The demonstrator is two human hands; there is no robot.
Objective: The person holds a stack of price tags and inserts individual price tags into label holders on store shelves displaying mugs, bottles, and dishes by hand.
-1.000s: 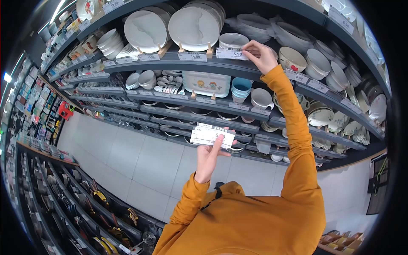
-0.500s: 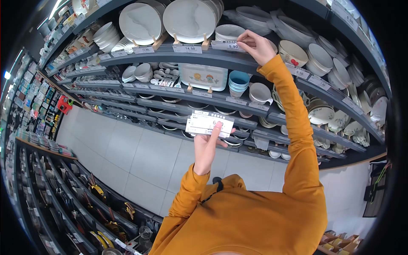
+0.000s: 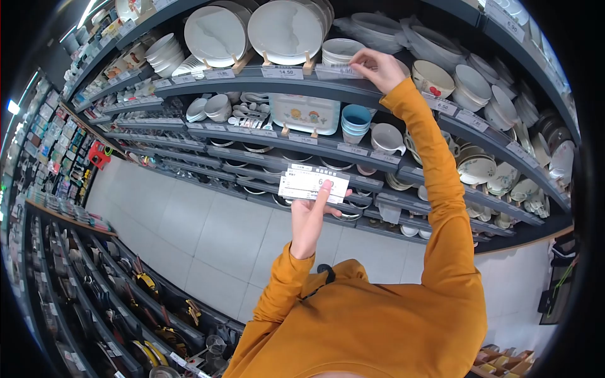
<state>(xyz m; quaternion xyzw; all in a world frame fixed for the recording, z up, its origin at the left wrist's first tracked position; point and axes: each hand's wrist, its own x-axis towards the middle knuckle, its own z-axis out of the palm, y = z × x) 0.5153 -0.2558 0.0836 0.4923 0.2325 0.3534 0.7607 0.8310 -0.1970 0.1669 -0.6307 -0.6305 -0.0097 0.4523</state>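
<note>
My left hand (image 3: 309, 220) is closed around several white price tags (image 3: 313, 183), thumb pressed on the printed front of the top one, in mid-air before the lower shelves. Up at the upper shelf's edge, my right hand (image 3: 380, 68) pinches the right end of a price tag (image 3: 337, 72) in its clear strip. That tag looks pale and hazy, and its print is hard to read. Just behind it stand white bowls (image 3: 341, 50). To the right of my right hand sits a cream bowl (image 3: 432, 78) with a red heart.
Large plates (image 3: 285, 31) stand on wooden racks at the upper shelf. Below are a tray (image 3: 305, 113) with cartoon figures, blue cups (image 3: 355, 118) and a white mug (image 3: 387, 138). Another shelf unit (image 3: 82, 302) with kitchen tools runs along the lower left, across a tiled floor (image 3: 208, 233).
The tag at my right fingers has turned from clearly printed to pale and hazy. The view has shifted slightly; my left hand keeps its tags.
</note>
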